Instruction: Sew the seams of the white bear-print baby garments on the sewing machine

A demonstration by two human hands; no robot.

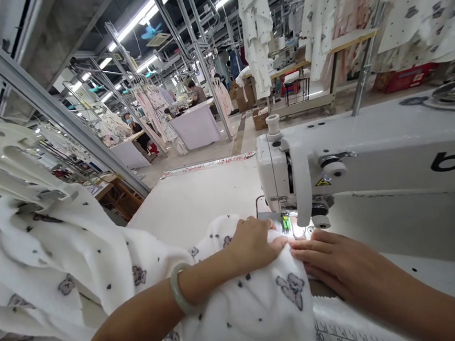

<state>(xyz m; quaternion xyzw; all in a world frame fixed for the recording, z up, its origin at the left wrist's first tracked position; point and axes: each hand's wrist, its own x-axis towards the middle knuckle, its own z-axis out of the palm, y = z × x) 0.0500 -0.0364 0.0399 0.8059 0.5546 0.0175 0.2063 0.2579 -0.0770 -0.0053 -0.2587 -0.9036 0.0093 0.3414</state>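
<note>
My left hand (pixel 256 243), with a pale bangle (pixel 176 289) on its wrist, grips white fabric (pixel 258 315) printed with grey bears, its thumb and fingers closed on a fold beside the presser foot. My right hand (pixel 339 264) lies fairly flat, its fingers stretched out and their tips touching the fabric's right edge; its underside is hidden. Just beyond the fingertips is a green-marked presser foot (pixel 285 222) on a white sewing machine (pixel 368 154). The needle area is brightly lit. Between the fingers, the fabric's edge is partly covered.
More of the bear-print fabric spreads left under a cream plastic rack (pixel 9 151). A printed ruler scale (pixel 342 332) runs along the near table edge. Metal posts, hanging garments (pixel 256 37), a red crate (pixel 405 78) and other workstations with people stand beyond the table.
</note>
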